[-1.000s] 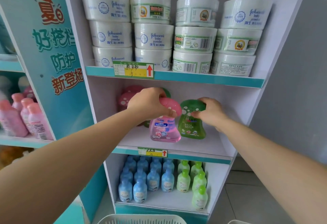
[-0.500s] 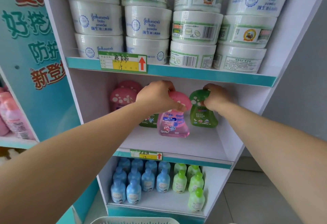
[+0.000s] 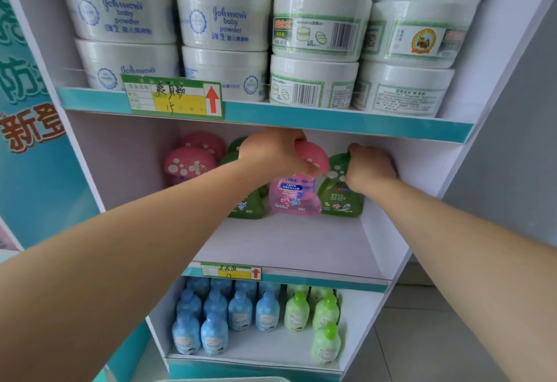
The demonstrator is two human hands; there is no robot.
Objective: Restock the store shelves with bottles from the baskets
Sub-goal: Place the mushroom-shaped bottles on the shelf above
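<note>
Your left hand (image 3: 275, 155) grips the pink bottle (image 3: 297, 193) by its cap, upright on the middle shelf (image 3: 286, 243), label facing you; right hand (image 3: 369, 170) clasps the green bottle (image 3: 339, 199) just beside it. Tubs (image 3: 224, 16) above read "Johnson's baby powder".

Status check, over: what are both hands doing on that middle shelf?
Left hand gripping pink bottle by its cap. Right hand gripping green bottle. Both at middle shelf rear. Nothing blocking.
</note>
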